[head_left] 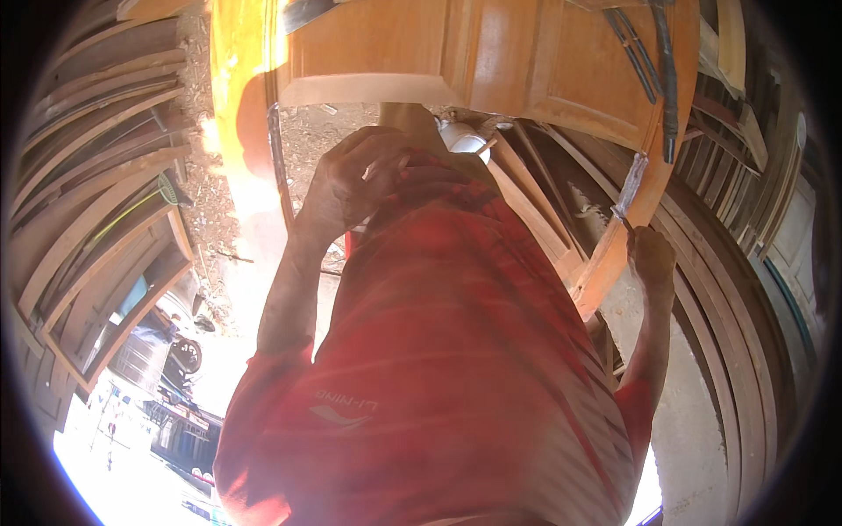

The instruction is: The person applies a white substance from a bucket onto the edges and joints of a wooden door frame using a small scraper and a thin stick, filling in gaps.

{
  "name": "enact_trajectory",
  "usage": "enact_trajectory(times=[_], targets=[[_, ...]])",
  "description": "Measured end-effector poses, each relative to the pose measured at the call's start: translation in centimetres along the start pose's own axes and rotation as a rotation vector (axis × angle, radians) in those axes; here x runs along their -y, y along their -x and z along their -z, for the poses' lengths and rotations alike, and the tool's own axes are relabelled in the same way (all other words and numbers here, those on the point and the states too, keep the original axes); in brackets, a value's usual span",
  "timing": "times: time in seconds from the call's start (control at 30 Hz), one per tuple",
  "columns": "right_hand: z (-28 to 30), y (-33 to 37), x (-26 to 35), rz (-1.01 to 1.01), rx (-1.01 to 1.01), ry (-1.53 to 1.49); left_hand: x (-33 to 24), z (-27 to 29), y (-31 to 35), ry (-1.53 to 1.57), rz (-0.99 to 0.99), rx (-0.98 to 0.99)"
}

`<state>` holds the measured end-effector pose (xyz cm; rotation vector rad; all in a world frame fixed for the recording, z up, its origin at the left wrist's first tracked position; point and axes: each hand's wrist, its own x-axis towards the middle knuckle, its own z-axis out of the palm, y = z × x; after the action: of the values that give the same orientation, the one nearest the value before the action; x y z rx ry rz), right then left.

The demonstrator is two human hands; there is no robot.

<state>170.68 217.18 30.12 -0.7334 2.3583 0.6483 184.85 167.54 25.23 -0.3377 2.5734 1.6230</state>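
ground (303, 131) beneath me bare dirt, strewn with wood chips and sawdust. orange wooden door frame (235, 105) stands on it, panelled door (491, 61) set in frame. stacked curved wooden frames (96, 158) rest at my left, more stacked frames (745, 289) at my right.
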Motion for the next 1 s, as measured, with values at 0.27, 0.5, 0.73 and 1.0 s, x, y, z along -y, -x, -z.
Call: enact_trajectory(times=[0.27,0.5,0.73,1.0], targets=[[5.5,-3.1,9.9,-0.018,0.025,-1.034,4.8,3.8,10.3,-0.383,0.139,-0.700],[6.2,-8.4,24.0,0.418,-0.175,-1.321,12.9,6.9,18.0,-0.579,0.487,-0.754],[6.3,-11.7,37.0,0.684,-0.292,-1.260,16.2,6.4,18.2,-0.097,0.543,-0.599],[2.2,-10.4,47.8,0.803,-0.587,-1.158,16.1,7.4,16.0,-0.144,0.606,-0.510]])
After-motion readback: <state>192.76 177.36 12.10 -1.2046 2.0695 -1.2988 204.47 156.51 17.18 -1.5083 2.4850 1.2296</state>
